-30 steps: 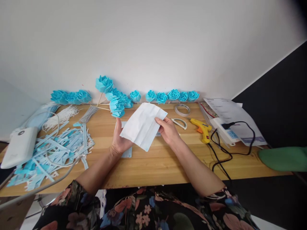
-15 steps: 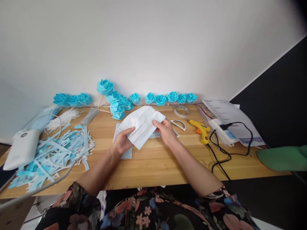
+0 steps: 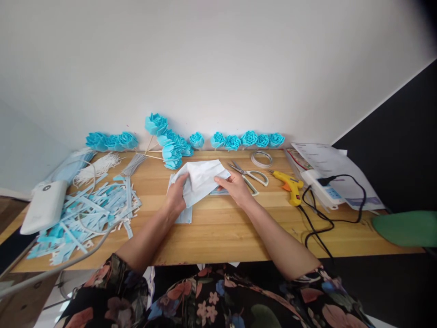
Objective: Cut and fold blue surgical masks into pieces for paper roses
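A pale blue-white sheet of mask fabric (image 3: 204, 178), creased and bent, is held up over the middle of the table between both hands. My left hand (image 3: 177, 192) is closed on its left edge, the thumb on the near face. On the other side, my right hand (image 3: 235, 186) pinches the right corner between thumb and fingers. Flat light-blue pieces (image 3: 185, 216) lie on the wood beneath, partly covered by my left hand and the sheet. Just beyond my right hand rest scissors (image 3: 251, 173) with white handles, blades apart.
Blue fabric flowers (image 3: 249, 138) line the wall, some on sticks. Cut blue strips (image 3: 92, 212), wires (image 3: 134, 164) and a white power bank (image 3: 45, 207) lie left. Right are a tape roll (image 3: 261, 158), a yellow glue gun (image 3: 289, 184), a power strip (image 3: 324, 191) and dark cables.
The sheet has been lowered and folded at its left side, so it looks smaller. My left hand has turned more upright around its edge. The view has shifted slightly; more of the scissors shows.
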The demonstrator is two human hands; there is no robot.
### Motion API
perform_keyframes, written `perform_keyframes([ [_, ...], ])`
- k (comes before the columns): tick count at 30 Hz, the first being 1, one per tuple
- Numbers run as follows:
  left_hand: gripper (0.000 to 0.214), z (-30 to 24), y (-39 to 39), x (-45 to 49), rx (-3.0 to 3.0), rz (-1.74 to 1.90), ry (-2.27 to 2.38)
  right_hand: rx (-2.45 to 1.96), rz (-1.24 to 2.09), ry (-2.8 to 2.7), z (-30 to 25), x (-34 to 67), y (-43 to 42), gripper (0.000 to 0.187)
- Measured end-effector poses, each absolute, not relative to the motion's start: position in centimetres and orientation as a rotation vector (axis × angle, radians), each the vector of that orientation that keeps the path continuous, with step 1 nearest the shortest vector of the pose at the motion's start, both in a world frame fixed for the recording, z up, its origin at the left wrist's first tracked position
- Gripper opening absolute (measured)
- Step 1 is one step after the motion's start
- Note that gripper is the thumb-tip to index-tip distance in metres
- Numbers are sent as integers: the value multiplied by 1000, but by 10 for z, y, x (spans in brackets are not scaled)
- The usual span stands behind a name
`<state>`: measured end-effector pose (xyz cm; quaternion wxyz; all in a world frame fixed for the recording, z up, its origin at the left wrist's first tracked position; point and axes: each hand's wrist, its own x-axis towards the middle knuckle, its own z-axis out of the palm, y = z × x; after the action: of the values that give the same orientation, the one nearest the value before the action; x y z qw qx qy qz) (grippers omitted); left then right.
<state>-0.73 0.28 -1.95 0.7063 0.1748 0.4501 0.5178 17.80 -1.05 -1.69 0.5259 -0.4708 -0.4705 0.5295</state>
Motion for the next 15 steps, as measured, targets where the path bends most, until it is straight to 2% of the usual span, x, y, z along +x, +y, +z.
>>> perform_keyframes([
  [3,52,-16,0,-8,441,1060,914,-1129,1266,-1141,-18,179,-11,25],
  [5,58,-11,-3,-9,525,1087,873,-1127,1267,-1145,-16,181,-12,27],
  [9,83,-5,-8,-12,748,1195,912,-1042,1364,-1094,-6,191,-11,39],
  [12,82,-4,-9,-13,865,1232,931,-973,1479,-1045,0,201,-9,49],
  [15,76,-3,-12,-13,994,1253,954,-1046,1473,-1083,0,205,-8,44],
])
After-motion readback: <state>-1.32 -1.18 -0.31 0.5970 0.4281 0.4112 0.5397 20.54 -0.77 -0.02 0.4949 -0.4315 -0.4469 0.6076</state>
